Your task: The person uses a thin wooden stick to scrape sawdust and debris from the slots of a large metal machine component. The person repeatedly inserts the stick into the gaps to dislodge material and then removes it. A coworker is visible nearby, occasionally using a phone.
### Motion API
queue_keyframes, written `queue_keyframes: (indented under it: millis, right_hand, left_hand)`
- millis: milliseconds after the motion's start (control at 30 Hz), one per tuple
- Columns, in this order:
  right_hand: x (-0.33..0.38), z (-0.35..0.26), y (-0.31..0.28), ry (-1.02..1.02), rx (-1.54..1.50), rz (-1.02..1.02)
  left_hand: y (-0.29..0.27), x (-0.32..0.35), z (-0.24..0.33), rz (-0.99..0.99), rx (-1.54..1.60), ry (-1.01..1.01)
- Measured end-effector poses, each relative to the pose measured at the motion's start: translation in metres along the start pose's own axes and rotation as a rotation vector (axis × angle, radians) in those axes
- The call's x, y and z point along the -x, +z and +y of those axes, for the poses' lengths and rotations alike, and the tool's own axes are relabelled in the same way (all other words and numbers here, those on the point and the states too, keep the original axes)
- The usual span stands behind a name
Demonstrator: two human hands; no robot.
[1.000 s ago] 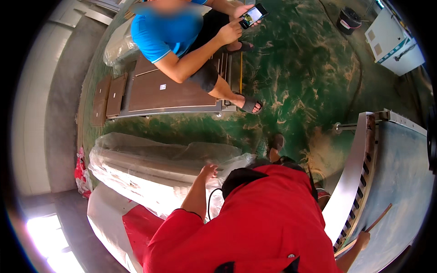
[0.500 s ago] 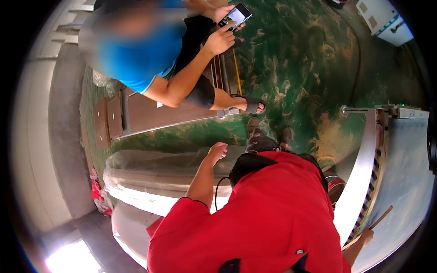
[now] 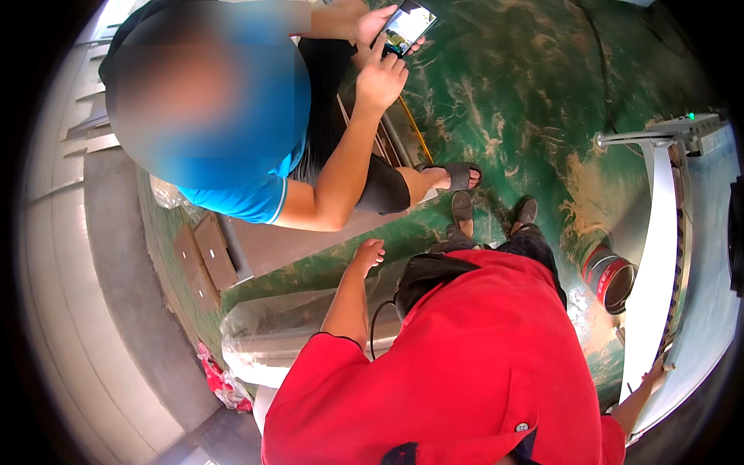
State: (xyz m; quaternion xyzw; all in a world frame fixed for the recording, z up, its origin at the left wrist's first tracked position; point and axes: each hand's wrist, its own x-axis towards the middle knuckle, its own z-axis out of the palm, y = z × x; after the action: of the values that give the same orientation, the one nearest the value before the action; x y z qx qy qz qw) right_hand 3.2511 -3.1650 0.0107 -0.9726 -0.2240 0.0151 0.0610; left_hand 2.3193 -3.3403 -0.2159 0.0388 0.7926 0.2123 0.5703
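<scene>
My left hand (image 3: 370, 254) hangs in front of my red shirt, its fingers loosely curled with nothing visible in them. Far to the right, at the edge of a long pale machine table (image 3: 701, 287), is my right hand (image 3: 657, 377). Its fingers close round a thin brown strip (image 3: 669, 366), seen nearly end-on and partly hidden by the hand. Across from me a person in a blue shirt (image 3: 232, 203) sits on brown panels. That person holds a phone (image 3: 408, 28) and touches its screen with a finger.
Brown boards (image 3: 203, 263) lie at the left, beyond a plastic-wrapped stack (image 3: 287, 329). A red and black bucket (image 3: 610, 279) stands on the dusty green floor (image 3: 535, 116) beside the machine table. A metal arm (image 3: 632, 139) juts from the table's far end.
My view has shifted and I stand turned a little. My right hand with the strip has moved forward along the table edge. The bucket shows more fully. My left hand stays curled.
</scene>
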Motion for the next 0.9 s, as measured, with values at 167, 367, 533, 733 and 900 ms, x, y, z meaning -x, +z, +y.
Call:
queue_keyframes:
  millis: [167,367,533,733,900]
  right_hand:
    - [0.039,-0.001,-0.001,0.073,-0.11,-0.024]
    - [0.08,-0.022,-0.004,0.089,-0.278,-0.08]
    - [0.064,-0.001,0.025,0.068,-0.432,-0.04]
    - [0.053,0.017,0.043,0.039,-0.517,-0.083]
    - [0.056,0.007,0.05,0.055,-0.522,-0.157]
  left_hand:
    - [-0.016,-0.018,0.023,-0.025,-0.041,0.043]
    - [-0.015,-0.045,0.026,-0.081,-0.083,0.061]
    - [-0.012,-0.058,0.025,-0.122,-0.046,0.12]
    - [-0.01,-0.069,0.019,-0.125,0.001,0.138]
    - [-0.012,-0.063,0.016,-0.112,0.015,0.146]
